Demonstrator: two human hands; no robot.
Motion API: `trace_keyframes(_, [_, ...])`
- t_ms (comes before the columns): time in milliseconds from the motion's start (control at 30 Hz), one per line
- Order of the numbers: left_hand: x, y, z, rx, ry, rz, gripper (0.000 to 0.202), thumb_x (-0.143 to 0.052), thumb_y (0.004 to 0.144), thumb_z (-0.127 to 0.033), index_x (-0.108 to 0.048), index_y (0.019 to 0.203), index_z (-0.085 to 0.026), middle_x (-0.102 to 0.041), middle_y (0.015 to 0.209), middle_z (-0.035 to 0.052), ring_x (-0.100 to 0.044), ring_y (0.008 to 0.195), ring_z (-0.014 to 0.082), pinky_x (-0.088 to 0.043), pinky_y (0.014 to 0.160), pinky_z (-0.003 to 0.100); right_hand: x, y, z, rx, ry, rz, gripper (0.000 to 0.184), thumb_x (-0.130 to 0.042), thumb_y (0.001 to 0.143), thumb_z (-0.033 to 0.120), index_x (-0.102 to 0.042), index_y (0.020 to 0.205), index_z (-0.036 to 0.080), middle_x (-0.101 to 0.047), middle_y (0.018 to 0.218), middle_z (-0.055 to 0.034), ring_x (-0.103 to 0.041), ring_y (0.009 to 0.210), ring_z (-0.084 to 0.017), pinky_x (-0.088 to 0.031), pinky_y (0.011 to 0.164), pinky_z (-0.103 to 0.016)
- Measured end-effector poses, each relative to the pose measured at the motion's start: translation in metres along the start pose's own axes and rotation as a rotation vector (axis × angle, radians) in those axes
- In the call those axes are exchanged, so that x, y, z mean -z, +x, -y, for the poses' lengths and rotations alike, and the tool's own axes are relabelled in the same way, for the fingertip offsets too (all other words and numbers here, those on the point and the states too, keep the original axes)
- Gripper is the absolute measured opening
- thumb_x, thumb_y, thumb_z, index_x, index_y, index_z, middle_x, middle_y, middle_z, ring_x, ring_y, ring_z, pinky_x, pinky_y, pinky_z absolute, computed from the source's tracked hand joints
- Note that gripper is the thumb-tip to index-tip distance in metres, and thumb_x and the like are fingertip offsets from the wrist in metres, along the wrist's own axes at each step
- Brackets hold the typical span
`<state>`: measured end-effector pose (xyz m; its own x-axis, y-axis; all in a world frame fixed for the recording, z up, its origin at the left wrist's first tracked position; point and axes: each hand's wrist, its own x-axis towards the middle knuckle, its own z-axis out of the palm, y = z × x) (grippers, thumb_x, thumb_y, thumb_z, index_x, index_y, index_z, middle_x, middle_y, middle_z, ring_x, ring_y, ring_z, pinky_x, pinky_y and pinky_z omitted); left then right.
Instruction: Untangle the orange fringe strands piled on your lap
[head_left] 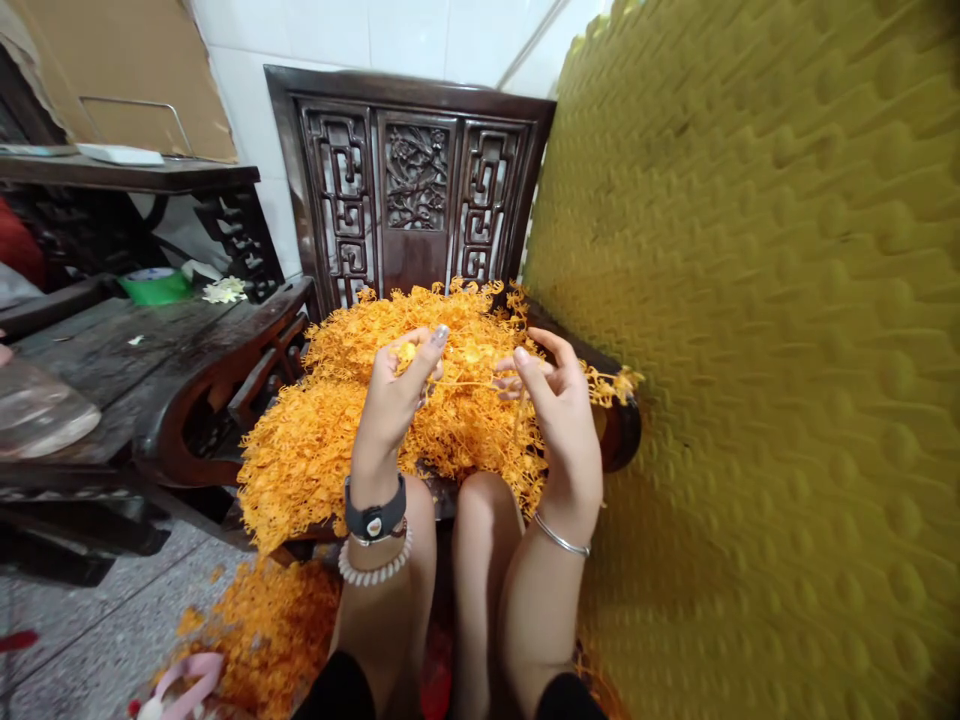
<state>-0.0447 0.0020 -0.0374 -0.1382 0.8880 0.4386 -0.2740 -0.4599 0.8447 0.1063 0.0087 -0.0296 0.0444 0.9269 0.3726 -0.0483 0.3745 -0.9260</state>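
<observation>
A big heap of orange plastic flower sprigs fills the seat of a dark carved wooden chair. Above it, my left hand is closed, thumb against fingers, with a small yellow-orange piece of sprig showing at the fingers. My right hand curls round an orange plastic flower sprig, whose curly end sticks out to the right behind the hand. A thin orange stem runs between the two hands. The fingertips of both hands are partly hidden.
A yellow-green textured foam mat stands close on the right. To the left, a dark wooden table bears a green tape roll and a clear plastic bag. More orange sprigs lie on the floor near a pink strap.
</observation>
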Motion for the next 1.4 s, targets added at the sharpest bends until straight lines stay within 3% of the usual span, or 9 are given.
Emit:
trace_keyframes(167, [-0.004,0.004,-0.005,0.004,-0.248,-0.108,0.036,-0.053,0.081,-0.041,-0.040,0.059,-0.016,-0.033,0.049,-0.0062,-0.023,0.038,0.0022,-0.017,0.033,0.014,0.024,-0.006,0.004,-0.099,-0.203,0.115,0.037,-0.056,0.078,0.041,-0.051,0.107,0.020,-0.062,0.062,0.0010,-0.059,0.052,-0.011,-0.046,0.050,-0.023])
trace_keyframes(333, [-0.002,0.012,0.001,-0.066,-0.518,-0.143,0.032,-0.050,0.084,-0.035,-0.038,0.061,-0.017,-0.030,0.047,-0.0075,-0.022,0.036,0.0024,-0.020,0.034,0.014,0.045,-0.020,0.012,0.109,-0.079,0.029,0.020,-0.051,0.083,0.034,-0.060,0.076,0.018,-0.059,0.055,0.0020,-0.054,0.047,-0.007,-0.042,0.046,-0.018])
trace_keyframes(433, [-0.006,0.016,0.007,-0.107,-0.646,-0.195,0.031,-0.049,0.084,-0.037,-0.037,0.063,-0.018,-0.028,0.048,-0.0081,-0.020,0.035,0.0028,-0.020,0.034,0.016,0.046,-0.033,0.022,0.221,0.221,0.458,0.039,-0.037,0.087,0.041,-0.061,0.067,0.018,-0.053,0.043,0.0022,-0.047,0.035,-0.007,-0.036,0.038,-0.020])
trace_keyframes(500, [-0.011,0.016,0.008,-0.150,-0.660,-0.220,0.034,-0.049,0.084,-0.040,-0.036,0.061,-0.018,-0.029,0.047,-0.0076,-0.022,0.036,0.0034,-0.020,0.035,0.017,0.038,-0.038,0.026,0.195,0.187,0.756,0.042,-0.038,0.085,0.045,-0.064,0.071,0.016,-0.058,0.046,-0.0011,-0.051,0.038,-0.010,-0.039,0.040,-0.022])
trace_keyframes(567, [-0.016,0.013,0.005,-0.223,-0.628,-0.240,0.037,-0.048,0.084,-0.041,-0.035,0.059,-0.018,-0.030,0.047,-0.0068,-0.024,0.037,0.0042,-0.022,0.036,0.018,0.023,-0.038,0.026,0.087,0.021,0.845,0.040,-0.040,0.085,0.045,-0.065,0.080,0.014,-0.062,0.058,-0.0041,-0.056,0.050,-0.012,-0.044,0.049,-0.024])
trace_keyframes(700, [-0.022,0.001,-0.006,-0.374,-0.491,-0.233,0.039,-0.043,0.086,-0.043,-0.038,0.056,-0.018,-0.034,0.047,-0.0050,-0.029,0.039,0.0058,-0.024,0.038,0.020,-0.017,-0.028,0.014,0.002,-0.014,0.605,0.036,-0.037,0.087,0.043,-0.063,0.088,0.018,-0.061,0.075,-0.0024,-0.055,0.063,-0.009,-0.045,0.061,-0.024])
trace_keyframes(900, [-0.018,-0.013,-0.015,-0.427,-0.308,-0.063,0.043,-0.044,0.080,-0.054,-0.041,0.055,-0.019,-0.034,0.045,-0.0042,-0.027,0.038,0.0079,-0.022,0.037,0.024,-0.053,-0.026,0.004,0.046,0.174,0.321,0.029,-0.052,0.081,0.040,-0.056,0.062,0.018,-0.047,0.056,0.0043,-0.042,0.051,-0.006,-0.036,0.052,-0.022])
trace_keyframes(1100, [-0.017,-0.027,-0.027,-0.617,0.151,-0.385,0.043,-0.051,0.080,-0.042,-0.035,0.047,-0.018,-0.026,0.045,-0.0043,-0.024,0.040,0.0076,-0.014,0.040,0.027,-0.052,-0.029,0.012,0.096,0.227,0.237,0.016,-0.056,0.080,0.029,-0.059,0.068,0.019,-0.054,0.064,0.0037,-0.046,0.055,-0.005,-0.039,0.053,-0.020])
trace_keyframes(1400, [-0.009,-0.041,-0.039,-0.250,0.224,0.000,0.040,-0.049,0.083,-0.038,-0.040,0.050,-0.016,-0.029,0.048,-0.0039,-0.026,0.042,0.0059,-0.021,0.037,0.021,-0.033,-0.032,0.015,0.094,0.275,0.033,0.026,-0.048,0.085,0.036,-0.059,0.067,0.020,-0.054,0.062,0.0028,-0.048,0.055,-0.007,-0.042,0.057,-0.020])
